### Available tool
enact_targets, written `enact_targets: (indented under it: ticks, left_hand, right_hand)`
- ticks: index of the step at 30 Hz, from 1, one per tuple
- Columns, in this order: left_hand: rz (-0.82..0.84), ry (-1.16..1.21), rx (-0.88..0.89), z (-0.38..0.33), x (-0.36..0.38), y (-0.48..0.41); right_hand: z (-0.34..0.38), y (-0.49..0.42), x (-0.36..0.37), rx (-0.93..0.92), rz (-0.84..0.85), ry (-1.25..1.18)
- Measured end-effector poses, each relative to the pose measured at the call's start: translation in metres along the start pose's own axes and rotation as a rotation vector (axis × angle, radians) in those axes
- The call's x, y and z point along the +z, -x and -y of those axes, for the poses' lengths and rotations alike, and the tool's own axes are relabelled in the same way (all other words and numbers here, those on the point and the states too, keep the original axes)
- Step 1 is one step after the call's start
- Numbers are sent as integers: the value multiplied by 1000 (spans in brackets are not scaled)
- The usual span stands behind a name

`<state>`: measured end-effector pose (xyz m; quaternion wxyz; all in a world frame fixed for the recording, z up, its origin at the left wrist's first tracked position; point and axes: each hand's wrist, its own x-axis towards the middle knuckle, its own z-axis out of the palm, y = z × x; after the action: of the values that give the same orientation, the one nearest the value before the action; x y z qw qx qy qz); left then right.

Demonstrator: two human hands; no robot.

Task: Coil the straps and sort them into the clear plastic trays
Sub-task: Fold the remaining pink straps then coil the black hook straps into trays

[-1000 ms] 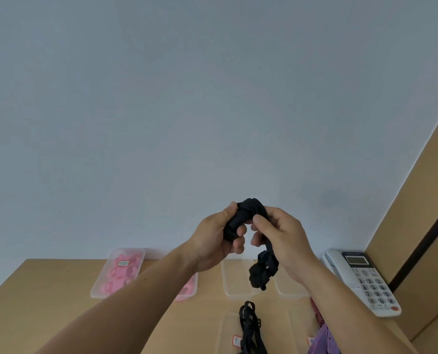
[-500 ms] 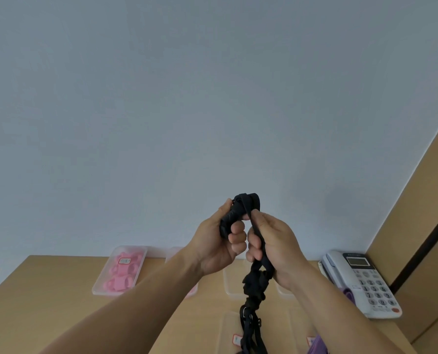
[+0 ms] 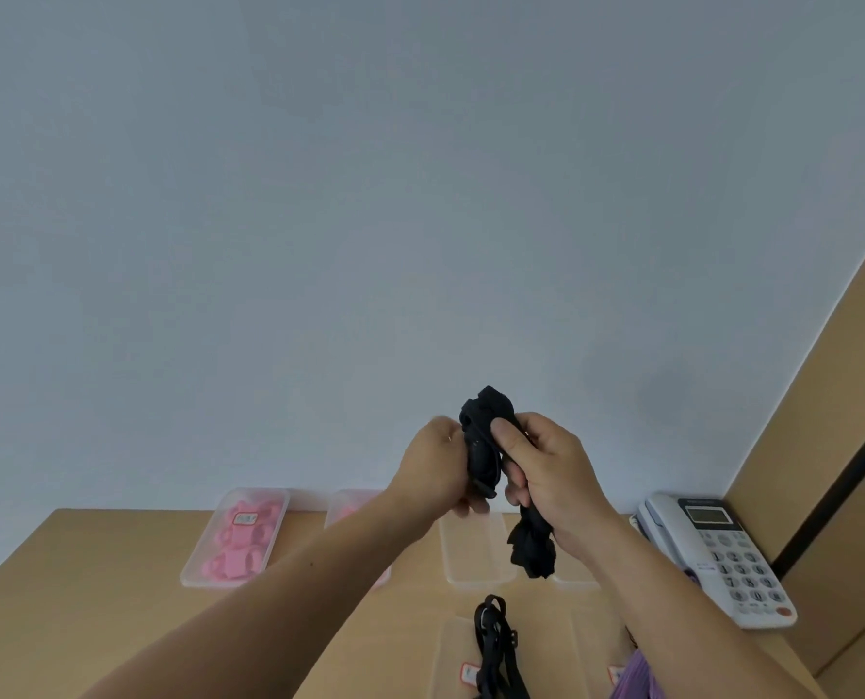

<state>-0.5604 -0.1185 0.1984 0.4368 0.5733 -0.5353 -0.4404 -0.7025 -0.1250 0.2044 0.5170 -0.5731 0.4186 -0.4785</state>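
Shorter strap (image 3: 485, 446) below clenched right hand (image 3: 546, 471)

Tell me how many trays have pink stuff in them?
2. One tray of pink straps lies far left on the table. The other pink tray sits just right of it, mostly hidden behind the left forearm. The arms could hide more.

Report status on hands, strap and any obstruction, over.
Left hand and right hand both grip the black strap, mid-air. Strap partly coiled, loose end hanging under right hand. Nothing blocks the clear tray beneath.
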Motion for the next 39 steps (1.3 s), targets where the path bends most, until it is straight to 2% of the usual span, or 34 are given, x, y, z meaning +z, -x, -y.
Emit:
enact_targets:
  ticks: [2, 3, 5, 6, 7, 10, 13, 17, 21, 23, 25, 27, 28, 29, 30, 32, 34, 35, 36, 37, 39]
  left_hand:
    - [-187, -263, 249, 4, -5, -4]
    - [-204, -468, 421, 6, -9, -5]
    - [-83, -845, 762, 9, -19, -7]
    - [23, -959, 861, 9, -24, -8]
    - [127, -1005, 885, 8, -28, -9]
    - [337, -923, 688, 3, -35, -7]
    - [381, -749, 533, -2, -34, -3]
    - [429, -371, 412, -10, -29, 6]
    - [422, -281, 342, -12, -26, -2]
    - [469, -179, 242, -13, -25, -4]
    - [503, 53, 90, -14, -24, -4]
    - [482, 331, -76, -16, -25, -7]
    - [449, 367, -106, -16, -27, -9]
    - [406, 273, -78, -15, -28, -11]
    - [349, 70, 0, -13, -27, -12]
    - [193, -471, 182, -7, -21, -11]
    - [22, -876, 304, 4, -10, -9]
    - [-16, -956, 360, 6, -6, -8]
    - [-4, -944, 384, 8, -5, -7]
    - [51, -836, 362, 7, -7, -7]
    - [227, -386, 179, 1, -18, -9]
  right_hand:
    - [-3, -1, 0, 19, 18, -9]
    - [-5, -1, -1, 33, 36, 3]
    - [-7, -2, -2, 66, 89, 57]
    - [-8, -3, -4, 88, 120, 94]
    - [-8, -4, -6, 114, 152, 132]
    - [-5, -4, -12, 158, 235, 204]
    - [-2, -6, -15, 179, 230, 94]
    - [0, -8, -16, 230, 230, -136]
    - [-4, -7, -9, 170, 113, -219]
    - [-5, -8, -4, 126, 59, -201]
    - [-4, -7, -1, 91, 27, -125]
    - [-3, -5, 1, 64, 32, 14]
    - [-3, -4, 2, 56, 46, 90]
    - [-3, -2, 3, 54, 71, 149]
    - [-2, -1, 4, 68, 96, 183]
    - [-2, 0, 7, 117, 99, 188]
    - [-2, -3, 11, 113, 8, 218]
    - [-4, -5, 12, 95, -35, 237]
    - [-6, -6, 12, 85, -67, 229]
    - [-7, -7, 10, 72, -76, 194]
    - [-9, -9, 3, 62, -53, 82]
